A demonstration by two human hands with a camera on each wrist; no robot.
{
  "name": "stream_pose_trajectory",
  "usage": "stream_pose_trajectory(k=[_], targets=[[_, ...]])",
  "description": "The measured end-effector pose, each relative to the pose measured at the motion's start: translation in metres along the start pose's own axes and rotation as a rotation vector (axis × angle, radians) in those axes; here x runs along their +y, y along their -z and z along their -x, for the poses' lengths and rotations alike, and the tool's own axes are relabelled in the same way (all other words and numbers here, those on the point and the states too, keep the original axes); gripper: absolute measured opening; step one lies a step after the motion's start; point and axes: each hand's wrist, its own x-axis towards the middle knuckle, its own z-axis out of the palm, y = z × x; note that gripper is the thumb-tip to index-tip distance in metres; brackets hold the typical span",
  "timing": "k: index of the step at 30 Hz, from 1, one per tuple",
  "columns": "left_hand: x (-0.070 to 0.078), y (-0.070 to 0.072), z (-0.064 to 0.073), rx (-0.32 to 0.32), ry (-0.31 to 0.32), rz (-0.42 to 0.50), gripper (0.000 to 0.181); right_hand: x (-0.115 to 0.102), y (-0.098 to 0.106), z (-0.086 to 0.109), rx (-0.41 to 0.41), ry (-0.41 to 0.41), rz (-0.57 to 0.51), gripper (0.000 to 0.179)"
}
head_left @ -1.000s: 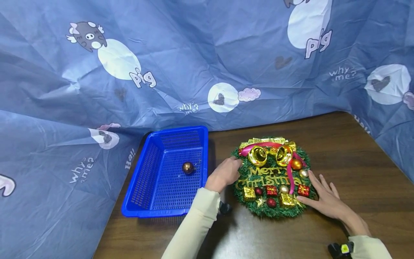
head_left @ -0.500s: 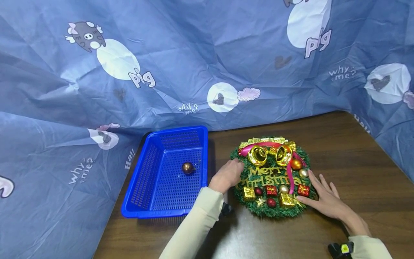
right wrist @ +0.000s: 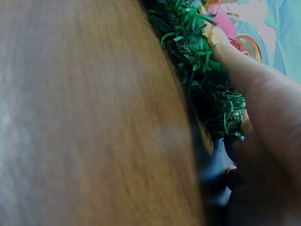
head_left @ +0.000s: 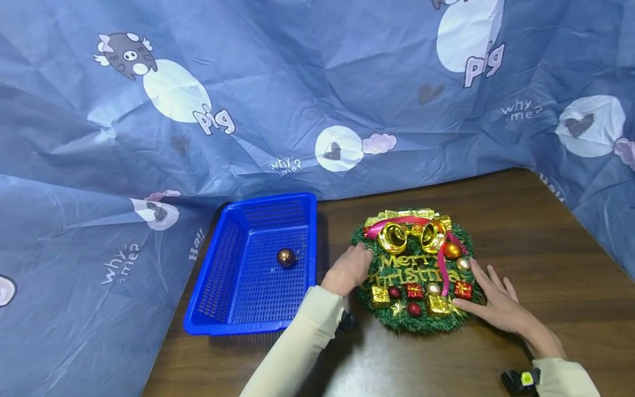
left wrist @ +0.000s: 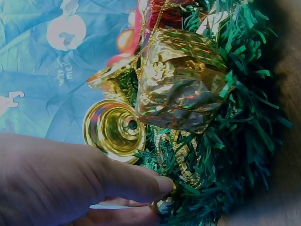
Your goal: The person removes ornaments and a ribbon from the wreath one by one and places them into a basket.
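Note:
A round green Christmas wreath (head_left: 416, 322) lies on the wooden table, with gold bells (head_left: 393, 238), gift boxes (head_left: 380, 296), small balls, a pink ribbon (head_left: 443, 270) and gold "Merry Christmas" lettering. At its left edge is my left hand (head_left: 349, 268), fingers curled. In the left wrist view its thumb and fingers pinch a small gold ornament (left wrist: 164, 203) among the green tinsel; I cannot tell its kind, as the fingers hide most of it. My right hand (head_left: 501, 306) rests against the wreath's right edge, fingers spread and thumb on the decorations.
Left of the wreath stands a blue plastic basket (head_left: 200, 286) with a shiny brown ball (head_left: 286, 257) in it. Behind the table (head_left: 541, 248) hangs a blue printed cloth (head_left: 278, 99), which also runs down the left side.
Over the last second my left hand has shifted slightly right, further over the wreath's left edge. My right hand stays in place on the wreath. The whole view has drifted a little.

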Motion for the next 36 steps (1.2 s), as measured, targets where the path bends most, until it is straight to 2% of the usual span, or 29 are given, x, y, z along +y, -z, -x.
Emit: stream_pose_trajectory(k=[6, 10, 21, 27, 36], targets=[[0.0, 0.0, 0.001, 0.006, -0.005, -0.024, 0.015, -0.001, 0.0, 0.0, 0.001, -0.003, -0.002, 0.103], [-0.003, 0.002, 0.0, 0.018, -0.003, 0.005, 0.016, -0.001, -0.001, 0.0, -0.003, -0.001, -0.001, 0.103], [-0.022, 0.013, 0.002, 0.168, -0.042, 0.124, 0.012, 0.002, 0.0, 0.0, -0.008, 0.011, -0.006, 0.102], [-0.028, 0.02, 0.003, 0.184, -0.071, 0.201, 0.019, 0.002, 0.001, 0.0, -0.005, 0.011, 0.001, 0.102], [-0.03, 0.037, 0.011, 0.233, -0.114, 0.237, 0.014, 0.002, 0.0, 0.0, -0.012, 0.008, 0.001, 0.102]])
